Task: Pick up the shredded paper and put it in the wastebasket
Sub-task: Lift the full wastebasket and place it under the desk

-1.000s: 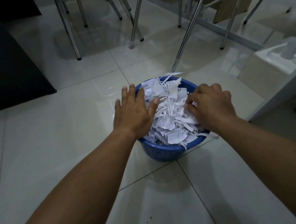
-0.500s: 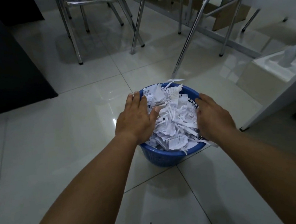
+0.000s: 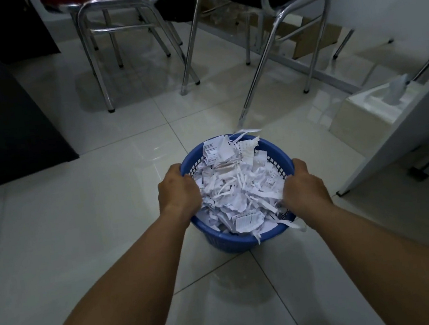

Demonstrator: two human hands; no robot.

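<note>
Hands close on opposite sides of a blue wastebasket standing on a pale tiled floor, seen from the single head-worn camera looking down along two bare forearms. The left hand curls over the left rim with its fingers tucked inside against the paper; the right hand does likewise on the right rim, thumb side toward the far edge. Both appear wrapped on the rim itself, though whether the hidden fingers also pinch strips cannot be told.

Shredded paper fills the basket to the brim in a loose white heap, between the two hands. A few strips hang over the near rim and some poke past the far rim. Small flecks on the tiles near the bottom of the view are too small to identify. Beyond the basket stand two chrome-legged chairs, and to the right a tissue box sits beside a pale panel.

Judging from the full basket, collection looks essentially complete and the step in hand is settling or steadying the load. Doing that well likely means keeping the basket level, gripping both sides evenly, and pressing the heap down gently from the edges inward so the overhanging strips fold in rather than spill. A jolt or tilt could shed the loose top layer onto the floor.
</note>
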